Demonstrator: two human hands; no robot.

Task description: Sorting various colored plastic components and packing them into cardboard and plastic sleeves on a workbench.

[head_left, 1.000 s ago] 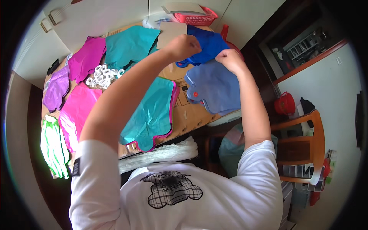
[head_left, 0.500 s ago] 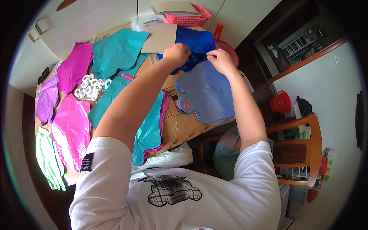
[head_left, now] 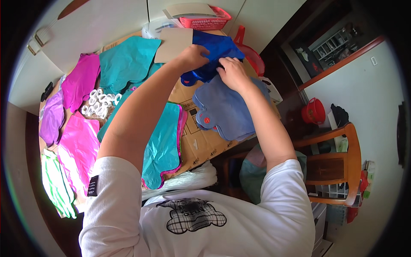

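A stack of shiny dark blue foil sheets [head_left: 213,41] with scalloped edges lies toward the far side of the table. My left hand [head_left: 196,57] rests at its left side, fingers loosely bent and apart over the foil. On its near right part lies my right hand [head_left: 232,72], fingers spread against the sheet. Below my right forearm is a pile of dull grey-blue sheets [head_left: 229,109] of like outline, with small red spots at a rounded tab. A beige card [head_left: 173,45] lies beside the dark blue stack, left of it.
Teal sheets [head_left: 128,60], magenta sheets [head_left: 81,81] and purple sheets [head_left: 52,113] cover the left of the cardboard-topped table [head_left: 201,143]. White rings [head_left: 100,103] lie among them. A pink basket [head_left: 205,21] stands at the back; a wooden chair [head_left: 351,162] is at right.
My hands have come from a pinching pose to loosely opened fingers on the dark blue foil. My right hand has moved left, closer to my left hand. The view has shifted slightly.
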